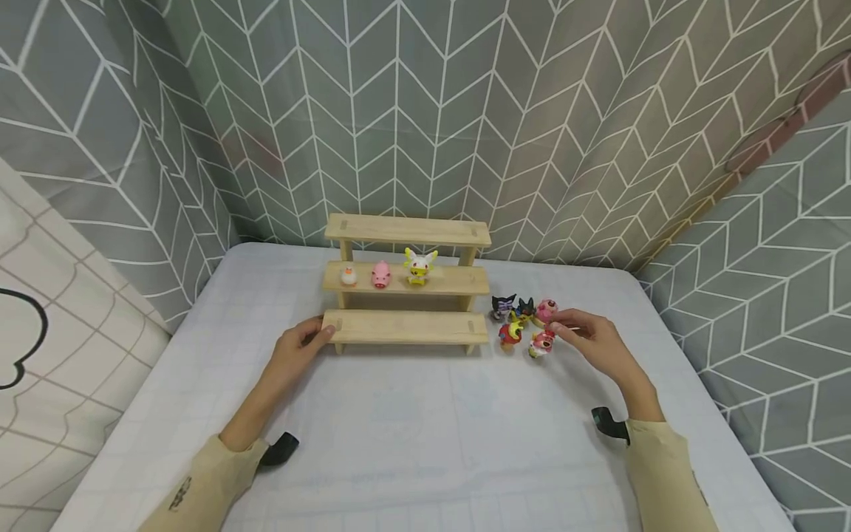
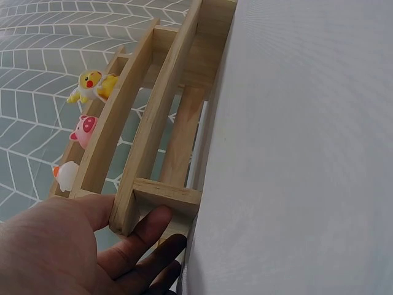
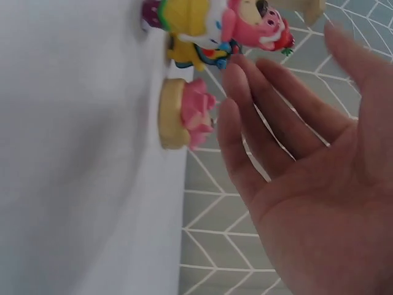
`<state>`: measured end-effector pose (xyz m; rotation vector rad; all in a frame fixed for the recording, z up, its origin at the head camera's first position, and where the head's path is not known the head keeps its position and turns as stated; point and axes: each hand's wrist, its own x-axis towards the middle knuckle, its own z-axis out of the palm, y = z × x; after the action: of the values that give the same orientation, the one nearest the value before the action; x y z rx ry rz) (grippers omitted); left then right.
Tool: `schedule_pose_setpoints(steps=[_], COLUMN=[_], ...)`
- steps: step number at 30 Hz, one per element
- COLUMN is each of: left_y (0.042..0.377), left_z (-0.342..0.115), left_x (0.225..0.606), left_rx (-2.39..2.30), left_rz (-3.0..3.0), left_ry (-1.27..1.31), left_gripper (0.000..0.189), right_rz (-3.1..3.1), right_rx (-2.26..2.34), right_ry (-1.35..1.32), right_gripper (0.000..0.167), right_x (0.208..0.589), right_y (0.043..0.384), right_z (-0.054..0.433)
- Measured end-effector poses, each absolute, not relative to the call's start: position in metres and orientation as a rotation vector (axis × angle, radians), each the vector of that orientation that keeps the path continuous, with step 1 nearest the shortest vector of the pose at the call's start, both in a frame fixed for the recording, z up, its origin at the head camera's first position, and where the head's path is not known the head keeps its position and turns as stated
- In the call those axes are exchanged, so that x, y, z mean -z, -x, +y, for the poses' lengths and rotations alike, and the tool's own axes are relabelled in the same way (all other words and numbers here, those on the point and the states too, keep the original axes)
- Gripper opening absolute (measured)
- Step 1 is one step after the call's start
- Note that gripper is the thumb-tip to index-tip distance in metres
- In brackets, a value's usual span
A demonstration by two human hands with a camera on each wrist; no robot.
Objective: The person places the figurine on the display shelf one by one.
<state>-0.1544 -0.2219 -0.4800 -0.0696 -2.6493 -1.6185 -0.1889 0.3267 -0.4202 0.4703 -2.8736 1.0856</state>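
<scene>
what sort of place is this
Perhaps a screened-off tabletop set-up: patterned cloth hangs behind a white-covered table bearing a three-tier wooden shelf and small toy figures.

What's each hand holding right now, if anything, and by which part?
The left hand grips the wooden stand by the left end of its lowest tier. The right hand is open beside the figurines, holding nothing.

The print [image 1: 180, 493] on my left sleeve [image 1: 209, 473] is too small to read. In my right wrist view, the top edge cuts off a pink-hooded figurine [image 3: 230, 24], the right edge my right hand [image 3: 325, 196].
</scene>
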Motion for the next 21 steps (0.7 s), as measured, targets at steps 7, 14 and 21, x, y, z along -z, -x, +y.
schedule_pose_setpoints(steps=[7, 14, 21], left_y=[0.152, 0.153, 0.153], left_z=[-0.225, -0.223, -0.222], left_x=[0.478, 0.478, 0.478], left_rx=[1.612, 1.629, 1.632], left_rz=[-2.659, -2.651, -2.648], left_ry=[0.043, 0.054, 0.061], left_gripper=[0.049, 0.047, 0.047], right_rz=[-2.951, -2.992, -2.979], right_rx=[-1.216, -1.158, -1.150], right_ry=[-0.546, -0.506, -0.492], right_gripper=[0.058, 0.070, 0.069], right_x=[0.436, 0.443, 0.447], right_y=[0.187, 0.187, 0.186], right_z=[0.317, 0.315, 0.318])
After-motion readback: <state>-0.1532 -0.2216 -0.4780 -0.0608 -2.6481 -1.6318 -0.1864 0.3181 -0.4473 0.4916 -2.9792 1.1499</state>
